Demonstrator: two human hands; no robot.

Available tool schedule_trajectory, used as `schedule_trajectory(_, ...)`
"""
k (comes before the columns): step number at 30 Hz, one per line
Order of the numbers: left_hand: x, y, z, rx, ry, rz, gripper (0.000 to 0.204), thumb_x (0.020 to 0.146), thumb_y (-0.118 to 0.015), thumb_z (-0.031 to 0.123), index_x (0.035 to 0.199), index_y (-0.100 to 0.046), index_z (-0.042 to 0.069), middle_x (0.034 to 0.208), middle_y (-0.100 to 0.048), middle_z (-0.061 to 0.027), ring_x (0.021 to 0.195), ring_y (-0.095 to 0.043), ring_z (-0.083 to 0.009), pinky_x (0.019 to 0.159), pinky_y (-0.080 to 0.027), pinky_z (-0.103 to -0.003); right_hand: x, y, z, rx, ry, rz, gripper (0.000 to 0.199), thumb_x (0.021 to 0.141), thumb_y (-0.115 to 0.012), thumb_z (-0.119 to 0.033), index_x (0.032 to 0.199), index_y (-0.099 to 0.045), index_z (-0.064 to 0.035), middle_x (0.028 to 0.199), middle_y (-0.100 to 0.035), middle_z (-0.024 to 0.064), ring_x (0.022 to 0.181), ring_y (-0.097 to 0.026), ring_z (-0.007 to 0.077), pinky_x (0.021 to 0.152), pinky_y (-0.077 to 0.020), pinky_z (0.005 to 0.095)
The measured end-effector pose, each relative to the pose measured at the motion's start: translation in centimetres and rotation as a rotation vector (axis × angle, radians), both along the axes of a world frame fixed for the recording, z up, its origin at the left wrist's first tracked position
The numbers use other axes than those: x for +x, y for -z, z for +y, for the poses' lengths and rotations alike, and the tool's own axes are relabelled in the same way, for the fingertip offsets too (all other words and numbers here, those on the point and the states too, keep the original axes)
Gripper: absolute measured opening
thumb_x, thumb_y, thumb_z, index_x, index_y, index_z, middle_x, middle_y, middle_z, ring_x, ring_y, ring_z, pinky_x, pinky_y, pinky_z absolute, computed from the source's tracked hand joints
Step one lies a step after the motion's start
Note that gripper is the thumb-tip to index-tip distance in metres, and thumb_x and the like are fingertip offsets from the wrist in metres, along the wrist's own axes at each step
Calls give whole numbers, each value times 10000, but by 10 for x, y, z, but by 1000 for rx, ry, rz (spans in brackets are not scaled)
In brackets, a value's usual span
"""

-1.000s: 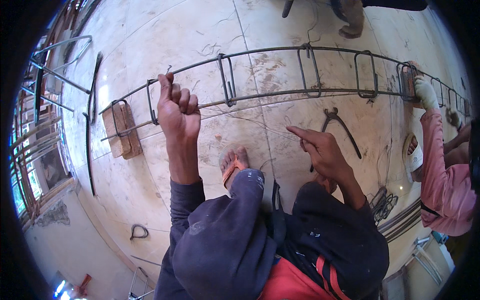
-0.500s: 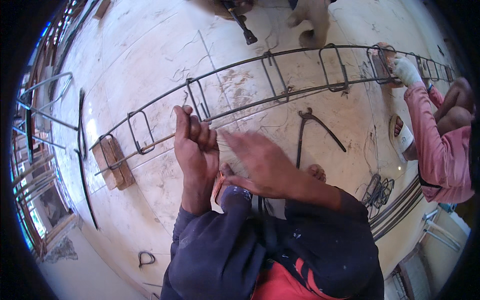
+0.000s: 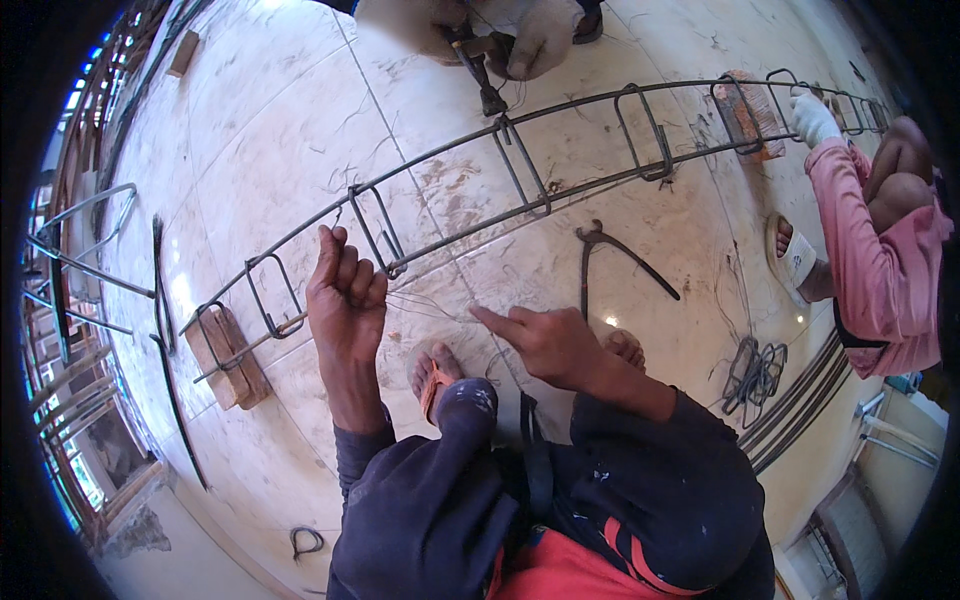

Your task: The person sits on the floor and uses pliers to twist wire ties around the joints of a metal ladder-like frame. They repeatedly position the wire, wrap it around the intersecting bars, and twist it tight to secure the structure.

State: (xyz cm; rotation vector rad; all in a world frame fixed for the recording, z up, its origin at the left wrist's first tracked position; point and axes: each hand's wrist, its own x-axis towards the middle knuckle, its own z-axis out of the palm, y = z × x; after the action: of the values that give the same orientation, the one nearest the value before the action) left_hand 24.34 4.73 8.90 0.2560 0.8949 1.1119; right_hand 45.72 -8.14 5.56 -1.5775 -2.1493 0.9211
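Observation:
My left hand [image 3: 347, 292] is closed around a few thin tie wires [image 3: 425, 304], in front of a long rebar cage [image 3: 455, 237]. The wires trail from its fist toward my right hand [image 3: 555, 345]. That hand has its index finger stretched forward and its other fingers curled, with the wire ends at its fingertips. Square stirrups [image 3: 378, 228] link the cage's two long bars. Beyond my right hand, a pair of pincers [image 3: 588, 262] lies spread on the tiles.
Wooden blocks [image 3: 228, 357] and a brick [image 3: 747, 115] lie under the cage. A co-worker in a pink sleeve [image 3: 838, 220] crouches at the right, gloved hand on the cage. Another person's hands [image 3: 535, 40] hold a tool [image 3: 490, 95] at the top. Loose stirrups [image 3: 752, 380] lie at right.
My right hand has drawn away from my left, toward the right, and the wires now show stretched between them. The far person's tool has come down to the cage's bar.

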Motion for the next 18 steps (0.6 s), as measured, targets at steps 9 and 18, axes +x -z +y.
schedule_trajectory(9, 19, -6, 4, -17, 322, -246, 336, 1014, -407, 368, 1021, -579, 80, 621, -287, 56, 540, -281, -71, 504, -269, -225, 47, -7, -17, -833, 132, 789, 318, 949, -507, -178, 1250, -586, -111, 623, -533, 60, 580, -510, 134, 573, -431, 323)
schedule_trajectory(18, 59, 32, -9, 78, 196, -989, 389, 1014, -389, 355, 1233, -552, 78, 678, -369, 43, 606, -380, -53, 573, -374, -191, 68, 2, -44, -714, 348, 837, 324, 949, -523, -203, 1222, -603, -49, 617, -418, -36, 554, -364, 56, 519, -308, 227)
